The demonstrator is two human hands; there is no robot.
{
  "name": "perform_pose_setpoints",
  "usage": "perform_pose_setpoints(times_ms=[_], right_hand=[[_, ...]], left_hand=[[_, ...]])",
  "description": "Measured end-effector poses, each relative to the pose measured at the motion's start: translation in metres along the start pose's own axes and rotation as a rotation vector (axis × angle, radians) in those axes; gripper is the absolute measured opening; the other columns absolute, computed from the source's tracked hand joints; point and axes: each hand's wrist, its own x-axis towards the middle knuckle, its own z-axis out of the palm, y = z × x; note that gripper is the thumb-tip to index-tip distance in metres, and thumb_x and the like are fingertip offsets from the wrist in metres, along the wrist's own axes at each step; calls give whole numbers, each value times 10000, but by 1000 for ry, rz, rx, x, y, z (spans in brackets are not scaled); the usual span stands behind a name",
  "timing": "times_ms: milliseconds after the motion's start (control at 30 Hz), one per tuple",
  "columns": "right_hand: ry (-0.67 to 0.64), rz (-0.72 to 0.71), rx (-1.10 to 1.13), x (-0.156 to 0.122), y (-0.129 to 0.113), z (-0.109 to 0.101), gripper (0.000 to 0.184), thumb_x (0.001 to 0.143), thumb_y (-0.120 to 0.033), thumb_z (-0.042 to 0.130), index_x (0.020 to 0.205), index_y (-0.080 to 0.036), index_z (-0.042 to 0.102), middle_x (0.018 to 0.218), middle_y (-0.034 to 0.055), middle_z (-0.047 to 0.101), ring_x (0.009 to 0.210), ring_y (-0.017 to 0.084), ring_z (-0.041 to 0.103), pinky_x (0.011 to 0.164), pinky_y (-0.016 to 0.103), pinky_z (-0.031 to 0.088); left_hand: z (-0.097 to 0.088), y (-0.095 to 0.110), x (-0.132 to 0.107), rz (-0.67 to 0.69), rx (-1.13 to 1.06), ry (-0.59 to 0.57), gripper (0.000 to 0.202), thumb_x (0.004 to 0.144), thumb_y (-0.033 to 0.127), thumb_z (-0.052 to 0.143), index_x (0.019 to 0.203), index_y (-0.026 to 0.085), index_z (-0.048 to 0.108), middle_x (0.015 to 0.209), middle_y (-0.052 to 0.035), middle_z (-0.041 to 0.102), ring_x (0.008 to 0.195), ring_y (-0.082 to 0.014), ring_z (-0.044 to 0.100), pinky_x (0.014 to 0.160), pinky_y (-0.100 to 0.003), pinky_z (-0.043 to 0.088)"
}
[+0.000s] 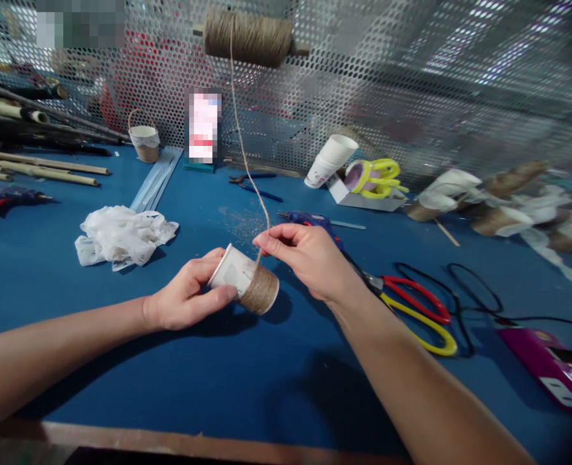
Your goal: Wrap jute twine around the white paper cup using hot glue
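My left hand (186, 297) grips a white paper cup (232, 270) lying on its side above the blue table. The cup's rim end is wrapped in brown twine (261, 292). My right hand (305, 255) pinches the twine strand (245, 161) just above the cup. That strand runs up to a twine spool (248, 35) mounted on the perforated metal screen.
Red-and-yellow scissors (412, 307) and a blue glue gun (310, 221) lie right of my hands. A crumpled white plastic sheet (121, 234) lies left. Stacked paper cups (329, 160), finished twine-wrapped cups (499, 206), a small basket (145, 142), sticks (39, 166) and a purple device (547, 368) stand around.
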Motion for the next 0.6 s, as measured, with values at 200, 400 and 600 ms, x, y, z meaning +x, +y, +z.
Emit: perform_pose_setpoints(times_ms=[200,400,600], right_hand=[[-26,11,-24,0,2,2,217,680,-384,685,708,-170,661,666,6,662,629,132,578,681,302,456],[-58,9,-35,0,3,4,174,718,-343,651,708,-169,653,668,5,654,628,125,563,668,291,440],[-112,14,-8,-1,6,7,180,721,-352,635,709,-172,620,695,4,625,631,122,544,644,286,429]], left_hand=[[-1,1,-1,37,-23,34,222,812,227,490,604,150,499,686,-32,512,759,-176,466,731,-298,391],[-1,0,0,141,6,46,182,813,165,474,631,160,487,655,-22,515,764,-172,459,766,-310,387],[-1,2,0,124,71,57,182,809,200,462,632,166,489,654,-42,537,760,-188,482,781,-338,406]])
